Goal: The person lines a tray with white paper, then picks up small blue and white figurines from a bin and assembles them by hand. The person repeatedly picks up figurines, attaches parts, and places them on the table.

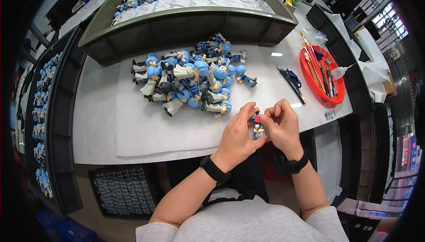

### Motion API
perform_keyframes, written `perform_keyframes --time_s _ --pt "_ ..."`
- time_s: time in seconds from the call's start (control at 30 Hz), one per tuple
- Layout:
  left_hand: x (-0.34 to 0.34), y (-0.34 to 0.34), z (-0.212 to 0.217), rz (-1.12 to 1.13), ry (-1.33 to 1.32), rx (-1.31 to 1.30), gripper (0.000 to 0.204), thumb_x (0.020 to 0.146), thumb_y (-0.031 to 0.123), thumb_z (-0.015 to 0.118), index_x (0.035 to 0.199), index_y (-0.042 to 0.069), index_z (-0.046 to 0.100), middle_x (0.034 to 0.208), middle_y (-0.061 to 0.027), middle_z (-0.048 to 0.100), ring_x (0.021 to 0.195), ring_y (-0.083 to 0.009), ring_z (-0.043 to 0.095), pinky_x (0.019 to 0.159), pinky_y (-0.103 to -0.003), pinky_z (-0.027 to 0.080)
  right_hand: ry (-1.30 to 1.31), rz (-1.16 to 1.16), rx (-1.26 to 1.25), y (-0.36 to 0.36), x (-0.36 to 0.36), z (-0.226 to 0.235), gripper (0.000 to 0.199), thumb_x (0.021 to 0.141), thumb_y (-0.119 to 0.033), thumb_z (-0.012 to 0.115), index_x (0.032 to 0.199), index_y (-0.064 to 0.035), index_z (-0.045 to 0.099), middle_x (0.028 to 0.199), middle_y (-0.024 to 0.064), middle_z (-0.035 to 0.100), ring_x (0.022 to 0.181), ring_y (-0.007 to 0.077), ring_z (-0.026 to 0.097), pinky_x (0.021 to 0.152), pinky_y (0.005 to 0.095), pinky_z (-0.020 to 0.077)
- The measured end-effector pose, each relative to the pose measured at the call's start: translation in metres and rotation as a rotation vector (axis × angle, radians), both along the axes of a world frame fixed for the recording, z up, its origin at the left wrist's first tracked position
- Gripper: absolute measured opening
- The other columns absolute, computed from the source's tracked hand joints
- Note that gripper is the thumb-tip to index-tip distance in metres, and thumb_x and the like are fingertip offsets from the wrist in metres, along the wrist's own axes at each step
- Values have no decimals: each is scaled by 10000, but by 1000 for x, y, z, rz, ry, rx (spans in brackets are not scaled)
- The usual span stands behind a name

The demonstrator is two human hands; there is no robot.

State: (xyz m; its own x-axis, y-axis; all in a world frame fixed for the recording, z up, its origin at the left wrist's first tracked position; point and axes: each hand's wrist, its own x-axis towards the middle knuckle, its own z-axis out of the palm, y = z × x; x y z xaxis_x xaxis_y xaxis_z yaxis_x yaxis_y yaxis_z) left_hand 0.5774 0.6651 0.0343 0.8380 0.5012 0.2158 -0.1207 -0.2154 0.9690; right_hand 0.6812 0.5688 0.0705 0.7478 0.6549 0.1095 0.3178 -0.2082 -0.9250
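While both hands are pinching one small blue-haired figurine (258, 126) between them at the bench (102, 122) edge, the left hand (239, 138) is closing around its body and the right hand (283, 129) is gripping its upper part, probably to steady it for close work. Just beyond the hands, a heap of matching figurines (195, 80) is lying within easy reach. Further right of the hands, a red tray (310, 80) is holding brushes; a grey bin (186, 20) is sitting well beyond the heap.
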Motion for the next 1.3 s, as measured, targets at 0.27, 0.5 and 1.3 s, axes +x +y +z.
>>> perform_keyframes --time_s 0.27,0.5,1.3 --pt "1 0 0 9 -5 -4 804 653 123 802 1302 0 342 1199 -238 572 985 -293 646 834 -341 531 -25 4 -17 0 2 -2 343 734 92 662 752 -52 352 649 55 537 626 71 496 555 224 411" --pt "-2 1 9 -27 27 -93 773 666 96 752 1303 -5 326 1178 -276 550 1097 -362 570 881 -374 497 32 12 56 -4 -2 -8 335 744 94 646 728 -51 345 655 60 538 628 87 492 570 237 419" --pt "-2 1 3 -23 -11 -84 757 668 109 743 1287 -3 322 1170 -278 554 1056 -367 587 861 -372 503 53 3 64 -8 -10 -4 365 713 121 651 718 -40 324 650 84 550 636 86 498 603 234 448"
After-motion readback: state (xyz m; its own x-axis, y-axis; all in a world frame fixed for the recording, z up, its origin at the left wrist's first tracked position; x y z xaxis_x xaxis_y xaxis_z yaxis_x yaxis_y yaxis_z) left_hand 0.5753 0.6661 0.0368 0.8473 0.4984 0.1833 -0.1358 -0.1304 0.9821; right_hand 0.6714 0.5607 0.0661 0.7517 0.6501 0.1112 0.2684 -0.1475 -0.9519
